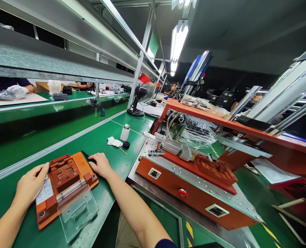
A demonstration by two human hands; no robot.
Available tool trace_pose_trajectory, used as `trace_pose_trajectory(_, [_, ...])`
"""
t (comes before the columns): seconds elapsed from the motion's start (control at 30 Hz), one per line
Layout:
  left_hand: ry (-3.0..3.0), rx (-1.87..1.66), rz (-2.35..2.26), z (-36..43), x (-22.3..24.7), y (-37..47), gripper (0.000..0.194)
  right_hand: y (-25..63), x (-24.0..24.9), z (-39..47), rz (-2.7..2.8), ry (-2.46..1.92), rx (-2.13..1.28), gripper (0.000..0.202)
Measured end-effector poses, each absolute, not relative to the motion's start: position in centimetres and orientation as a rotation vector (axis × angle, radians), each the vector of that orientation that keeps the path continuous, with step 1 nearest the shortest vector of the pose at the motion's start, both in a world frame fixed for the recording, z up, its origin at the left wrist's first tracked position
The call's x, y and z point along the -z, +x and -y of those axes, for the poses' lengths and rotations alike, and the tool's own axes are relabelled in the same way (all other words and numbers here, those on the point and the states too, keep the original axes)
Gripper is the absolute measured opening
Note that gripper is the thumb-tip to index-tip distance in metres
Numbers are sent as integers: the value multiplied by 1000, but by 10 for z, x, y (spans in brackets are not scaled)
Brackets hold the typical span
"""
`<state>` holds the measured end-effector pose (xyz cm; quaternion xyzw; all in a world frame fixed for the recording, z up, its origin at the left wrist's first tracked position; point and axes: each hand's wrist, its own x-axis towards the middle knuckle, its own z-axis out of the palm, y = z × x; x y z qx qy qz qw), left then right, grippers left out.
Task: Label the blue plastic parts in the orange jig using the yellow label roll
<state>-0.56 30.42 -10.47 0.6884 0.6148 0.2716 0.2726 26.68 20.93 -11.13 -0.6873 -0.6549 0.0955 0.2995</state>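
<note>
An orange fixture block (80,165) with a recessed nest lies on the green bench. Its clear hinged cover (78,210) is swung back toward me. My left hand (31,184) grips the fixture's left edge, thumb up by the nest, next to a white label (44,193). At the opposite edge, my right hand (101,165) has its fingers closed around a thin black tool (84,153), whose tip points away from me. The exact kind of tool is hard to make out, as the fingers cover part of it. The nest's recesses show no part in them.
Beyond the fixture stand a white dispenser bottle (125,133), a black cap (126,145), white tissue (114,141) and a swab stick (122,151). An orange press machine (168,182) with a red button fills the right. A black fan (140,96) stands farther back. Co-workers sit across the bench.
</note>
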Motion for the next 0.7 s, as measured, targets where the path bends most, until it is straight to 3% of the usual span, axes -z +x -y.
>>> trace_pose_trajectory(0.7, [1838, -721, -1659, -301, 99, -3, 48, 266, 109, -208, 1743, -1825, -260, 23])
